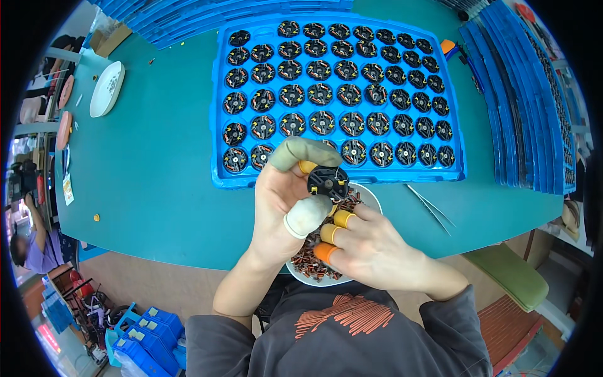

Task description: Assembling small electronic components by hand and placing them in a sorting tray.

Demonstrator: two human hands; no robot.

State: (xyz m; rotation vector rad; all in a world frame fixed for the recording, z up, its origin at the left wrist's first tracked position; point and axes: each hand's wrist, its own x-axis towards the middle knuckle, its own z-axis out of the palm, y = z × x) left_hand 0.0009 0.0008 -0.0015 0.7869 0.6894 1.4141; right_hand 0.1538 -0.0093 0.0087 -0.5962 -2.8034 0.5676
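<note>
My left hand (pixel 279 201) grips a round black plastic part (pixel 328 182) between thumb and fingers, tilted in front of the tray. Yellow and metal bits show on it. Pale finger cots cover the thumb and a finger of that hand. Just below, my right hand (pixel 380 248) reaches over a white bowl (pixel 374 196) with its fingers curled in. Yellow and orange cots are on these fingers; whatever the tips pinch is hidden. Many small copper-coloured coil pieces (pixel 308 265) fill the bowl. Behind my hands, a blue tray (pixel 218 138) holds rows of similar round black parts (pixel 320 94).
Metal tweezers (pixel 431 207) lie right of the bowl on the green table (pixel 163 188). Stacked blue trays (pixel 515 100) stand at the right, with more (pixel 188 19) at the far left. A white dish (pixel 107 89) sits at left. Another person (pixel 47 248) is beyond the left edge.
</note>
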